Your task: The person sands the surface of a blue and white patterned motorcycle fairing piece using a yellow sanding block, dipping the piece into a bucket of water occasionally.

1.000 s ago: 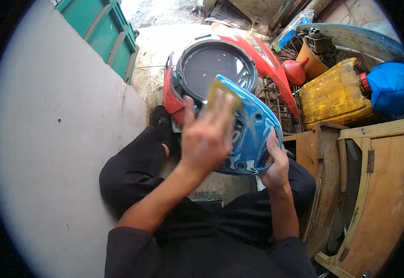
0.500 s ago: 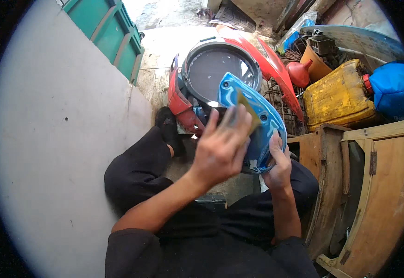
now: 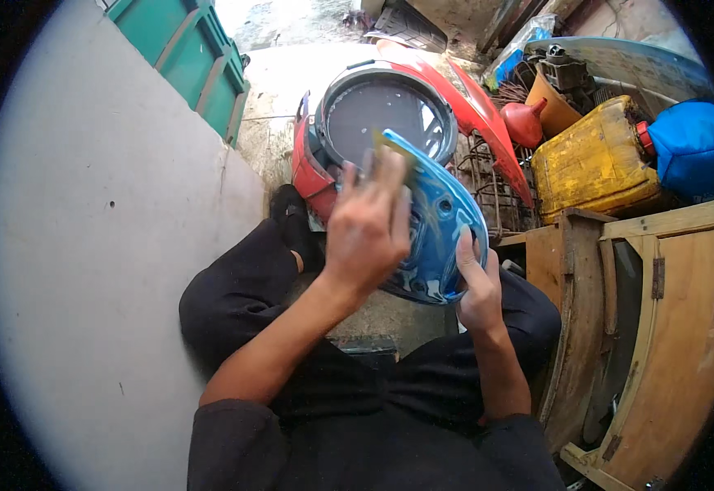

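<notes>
A glossy, curved blue panel (image 3: 435, 254) with holes is held tilted up in front of me. My right hand (image 3: 480, 286) grips its right edge, thumb on the face. My left hand (image 3: 367, 233), smeared by motion, is on the upper part of the panel, its fingers over a thin yellow pad (image 3: 404, 168) pressed to the surface. Just beyond the panel sits a round black basin (image 3: 386, 110) of dark liquid, partly covered by the panel.
Red body panels (image 3: 500, 151) flank the basin. At right are a yellow jerrycan (image 3: 586, 164), red funnel (image 3: 525, 123), blue container (image 3: 693, 151) and wooden cabinet (image 3: 672, 327). A white wall (image 3: 111, 270) rises at left, with green panels (image 3: 189, 61) beyond. My bent legs surround the working spot.
My left hand and the pad went down and right, then back up and left to the panel's upper end. The blue panel's angle shifted slightly along with my right hand.
</notes>
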`<action>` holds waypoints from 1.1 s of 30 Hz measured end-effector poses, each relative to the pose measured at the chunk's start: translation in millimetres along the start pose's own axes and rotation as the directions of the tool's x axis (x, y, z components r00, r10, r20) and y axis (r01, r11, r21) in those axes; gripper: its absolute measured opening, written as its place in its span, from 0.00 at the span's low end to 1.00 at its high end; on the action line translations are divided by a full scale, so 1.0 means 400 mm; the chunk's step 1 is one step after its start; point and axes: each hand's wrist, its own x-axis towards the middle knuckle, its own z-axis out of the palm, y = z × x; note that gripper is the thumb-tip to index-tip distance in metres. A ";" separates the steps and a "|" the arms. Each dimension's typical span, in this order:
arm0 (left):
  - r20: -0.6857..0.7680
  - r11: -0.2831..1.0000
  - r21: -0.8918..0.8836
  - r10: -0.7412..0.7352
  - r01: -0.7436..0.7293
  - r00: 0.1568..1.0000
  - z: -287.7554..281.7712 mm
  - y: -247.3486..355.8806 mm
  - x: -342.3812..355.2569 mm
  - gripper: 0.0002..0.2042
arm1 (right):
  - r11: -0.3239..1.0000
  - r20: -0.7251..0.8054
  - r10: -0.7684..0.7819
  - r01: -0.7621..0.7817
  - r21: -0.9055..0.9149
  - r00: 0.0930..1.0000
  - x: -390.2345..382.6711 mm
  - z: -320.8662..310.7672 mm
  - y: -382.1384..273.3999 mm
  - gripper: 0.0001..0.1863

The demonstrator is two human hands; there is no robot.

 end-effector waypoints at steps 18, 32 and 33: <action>0.228 0.868 -0.056 0.493 -0.494 0.840 -0.034 0.017 0.222 0.22 | 0.886 -0.138 0.051 0.019 0.463 0.989 0.051 -0.022 -0.046 0.24; 0.255 0.928 0.117 0.315 -0.353 0.914 0.009 0.024 0.197 0.22 | 0.836 -0.170 0.038 0.062 0.545 0.985 0.054 -0.047 -0.032 0.23; 0.260 0.928 0.103 0.322 -0.358 0.910 0.012 0.022 0.200 0.23 | 0.869 -0.194 0.034 0.067 0.490 0.980 0.055 -0.048 -0.030 0.23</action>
